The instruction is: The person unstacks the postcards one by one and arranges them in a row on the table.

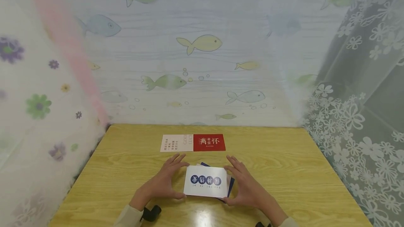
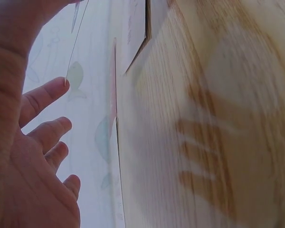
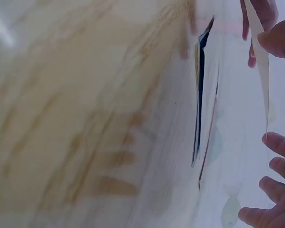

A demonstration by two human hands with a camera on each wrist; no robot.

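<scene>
A fish-printed curtain point(image 1: 202, 20) closes off 12 o'clock above a wood-grain table point(image 1: 284, 171). On the tabletop, the left hand point(image 1: 163, 182) sits at 9 o'clock of a white card point(image 1: 205, 191) and the right hand point(image 1: 247, 186) at 3 o'clock; each pinches that card's edge between thumb and finger, holding it clear of the table.

At 12 o'clock from it, a white panel point(image 1: 177, 143) and a red panel point(image 1: 209, 143) lie flat, edge to edge; whether they are joined, I cannot tell. Under the held card, blue card edges point(image 1: 231, 187) poke out at 12 and 4 o'clock, their count hidden. The work looks midway: two panels laid out, one card in hand, the pieces beneath seemingly left to handle.

The held card reads 保持热爱 with pinyin "bao chi re ai", upside down; the red panel, 满怀希望; the white panel, "GOOD LUCK" sideways. The smallest lines are illegible.
</scene>
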